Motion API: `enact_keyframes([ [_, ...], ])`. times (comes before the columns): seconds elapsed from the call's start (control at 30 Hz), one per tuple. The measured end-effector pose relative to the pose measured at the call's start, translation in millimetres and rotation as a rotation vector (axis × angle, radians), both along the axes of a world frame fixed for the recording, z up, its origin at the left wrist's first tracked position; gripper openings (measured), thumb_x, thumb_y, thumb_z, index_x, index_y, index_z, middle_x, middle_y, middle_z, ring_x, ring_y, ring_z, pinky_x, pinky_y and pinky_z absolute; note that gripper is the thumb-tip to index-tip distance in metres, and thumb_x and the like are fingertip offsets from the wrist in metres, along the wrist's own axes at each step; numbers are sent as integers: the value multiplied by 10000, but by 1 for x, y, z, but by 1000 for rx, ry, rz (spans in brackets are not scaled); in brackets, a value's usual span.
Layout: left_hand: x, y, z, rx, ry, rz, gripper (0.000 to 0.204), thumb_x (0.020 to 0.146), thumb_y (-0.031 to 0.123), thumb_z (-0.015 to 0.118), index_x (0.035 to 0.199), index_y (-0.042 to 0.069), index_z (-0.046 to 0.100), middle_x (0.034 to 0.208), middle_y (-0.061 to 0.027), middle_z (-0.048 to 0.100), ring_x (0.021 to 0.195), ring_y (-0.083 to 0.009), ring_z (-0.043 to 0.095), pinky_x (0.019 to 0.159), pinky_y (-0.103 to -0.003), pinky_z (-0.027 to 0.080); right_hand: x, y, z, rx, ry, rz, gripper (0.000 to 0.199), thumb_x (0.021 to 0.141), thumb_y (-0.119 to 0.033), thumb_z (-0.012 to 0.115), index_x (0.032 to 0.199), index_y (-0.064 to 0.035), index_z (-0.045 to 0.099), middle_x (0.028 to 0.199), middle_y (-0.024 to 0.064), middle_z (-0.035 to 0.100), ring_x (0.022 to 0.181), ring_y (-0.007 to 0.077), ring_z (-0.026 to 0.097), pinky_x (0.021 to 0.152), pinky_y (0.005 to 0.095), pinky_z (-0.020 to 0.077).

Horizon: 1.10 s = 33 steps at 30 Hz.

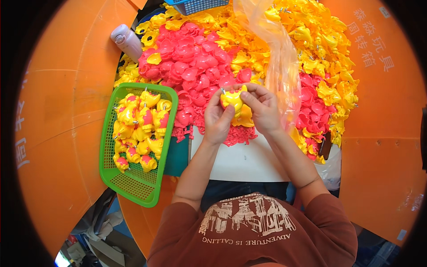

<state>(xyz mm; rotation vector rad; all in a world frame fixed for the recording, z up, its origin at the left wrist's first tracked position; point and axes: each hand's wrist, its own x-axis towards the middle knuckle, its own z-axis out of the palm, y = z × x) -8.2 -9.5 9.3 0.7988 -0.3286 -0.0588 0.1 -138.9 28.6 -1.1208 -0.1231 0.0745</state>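
Between my two hands, in front of my chest, is a glossy yellow plastic toy figure (233, 99) with some pink on it and a small metal pin at its upper left. My left hand (216, 122) grips its left side, thumb at the lower front. The right hand (263, 109) pinches its upper right edge between thumb and fingers. Just below the figure shows another yellow shell piece (243, 117); whether a hand touches it I cannot tell. Pink shell pieces (191, 60) are heaped right behind and to the left of my hands.
At left stands a green mesh basket (151, 198) holding several yellow-and-pink figures (144, 118). Yellow shells (311, 44) pile up at the back and right, partly under a clear plastic bag (282, 58). A pale lavender bottle (127, 43) and blue basket (195, 5) sit behind. Orange panels (66, 111) flank the white table (242, 164).
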Motion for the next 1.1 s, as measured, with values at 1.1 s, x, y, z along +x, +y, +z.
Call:
enact_keyframes([
  [1.1, -1, 5, 45, 999, -630, 1095, 440, 771, 39, 645, 1181, -9, 493, 1289, -224, 394, 1200, -375, 375, 1007, -461, 284, 18, -59, 0, -1053, -333, -395, 210, 855, -168, 593, 994, -16, 632, 946, 118, 640, 788, 191, 596, 694, 285, 466],
])
